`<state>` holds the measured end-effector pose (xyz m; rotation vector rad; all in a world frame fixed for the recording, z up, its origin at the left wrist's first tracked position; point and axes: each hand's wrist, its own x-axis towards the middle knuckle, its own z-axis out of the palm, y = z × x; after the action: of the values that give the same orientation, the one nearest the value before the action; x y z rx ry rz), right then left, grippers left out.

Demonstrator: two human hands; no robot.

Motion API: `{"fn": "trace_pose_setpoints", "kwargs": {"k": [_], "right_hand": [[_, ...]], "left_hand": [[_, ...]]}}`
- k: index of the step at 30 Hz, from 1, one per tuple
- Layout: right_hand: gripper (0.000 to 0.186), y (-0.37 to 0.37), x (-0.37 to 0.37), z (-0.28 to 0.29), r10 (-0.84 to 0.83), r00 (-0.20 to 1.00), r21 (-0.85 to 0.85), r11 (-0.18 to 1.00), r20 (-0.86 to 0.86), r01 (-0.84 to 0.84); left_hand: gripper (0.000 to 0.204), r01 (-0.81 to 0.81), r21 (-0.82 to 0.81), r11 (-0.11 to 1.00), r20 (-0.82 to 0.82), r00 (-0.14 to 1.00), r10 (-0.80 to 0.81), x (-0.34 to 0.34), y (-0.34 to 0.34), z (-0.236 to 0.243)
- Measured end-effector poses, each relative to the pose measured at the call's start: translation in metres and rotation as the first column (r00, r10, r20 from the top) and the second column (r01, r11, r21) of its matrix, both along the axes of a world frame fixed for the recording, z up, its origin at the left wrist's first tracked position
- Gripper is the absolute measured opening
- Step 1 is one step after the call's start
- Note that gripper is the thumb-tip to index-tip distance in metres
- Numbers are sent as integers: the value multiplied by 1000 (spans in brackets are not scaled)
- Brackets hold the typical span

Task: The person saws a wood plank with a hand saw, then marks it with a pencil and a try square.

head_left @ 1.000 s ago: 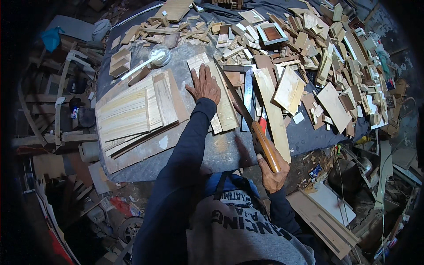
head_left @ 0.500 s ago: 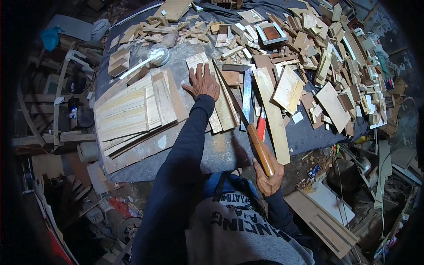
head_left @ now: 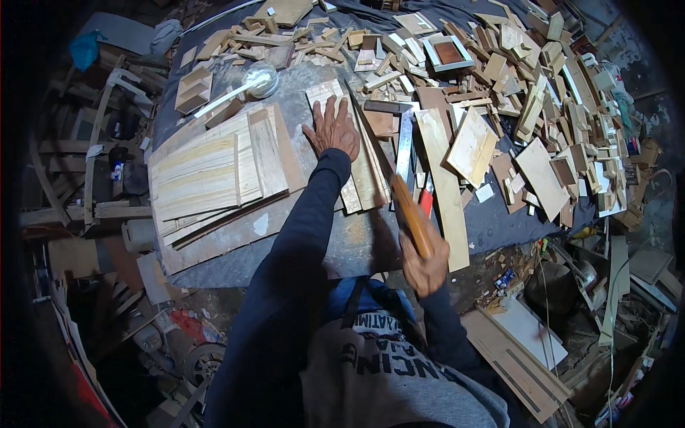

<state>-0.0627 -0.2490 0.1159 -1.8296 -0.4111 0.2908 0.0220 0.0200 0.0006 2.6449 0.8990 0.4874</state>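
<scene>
My left hand [head_left: 334, 135] lies flat with spread fingers on a pale wooden board [head_left: 370, 187], pressing it to the worktop [head_left: 285, 246]. In my right hand [head_left: 426, 267] is what looks like a handsaw [head_left: 414, 217], gripped by its glossy brown wooden handle. Its thin dark blade is seen almost edge-on and runs away from me along the board's right side; its teeth cannot be made out. Just right of the blade lies a try square [head_left: 404, 146] with a metal blade and dark stock. A red-handled tool [head_left: 426, 201] lies next to it, partly hidden by my saw hand.
Stacked thin boards [head_left: 200, 175] lie to the left. Behind them are a clear round container [head_left: 262, 82] and a small wooden box [head_left: 193, 91]. A long pale strip [head_left: 444, 192] lies to the right, before a large heap of wood offcuts [head_left: 499, 78].
My right hand has shifted slightly away from me and to the left, carrying the saw along the board. My left hand stays pressed on the board. The whole view has shifted slightly.
</scene>
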Motion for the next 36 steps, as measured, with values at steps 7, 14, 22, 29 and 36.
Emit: {"fn": "trace_pose_setpoints", "kwargs": {"k": [7, 14, 22, 29, 36], "right_hand": [[53, -21, -12, -6, 10, 989, -35, 999, 148, -4], [52, 31, 28, -33, 4, 1000, 43, 999, 19, -5], [52, 30, 24, -32, 23, 985, 7, 1000, 172, -24], [55, -32, -26, -13, 12, 990, 10, 1000, 144, -14], [52, 14, 21, -34, 27, 969, 0, 1000, 244, -28]], "left_hand": [[44, -12, 6, 1000, 30, 999, 12, 0, -4, 7], [45, 1, -4, 1000, 94, 996, -1, 0, -5, 3], [47, 19, 51, 999, -10, 1000, -19, 3, -1, 2], [63, 26, -3, 1000, 19, 999, -26, 3, 1, -9], [58, 47, -9, 999, 35, 998, -47, 4, -3, -1]]}}
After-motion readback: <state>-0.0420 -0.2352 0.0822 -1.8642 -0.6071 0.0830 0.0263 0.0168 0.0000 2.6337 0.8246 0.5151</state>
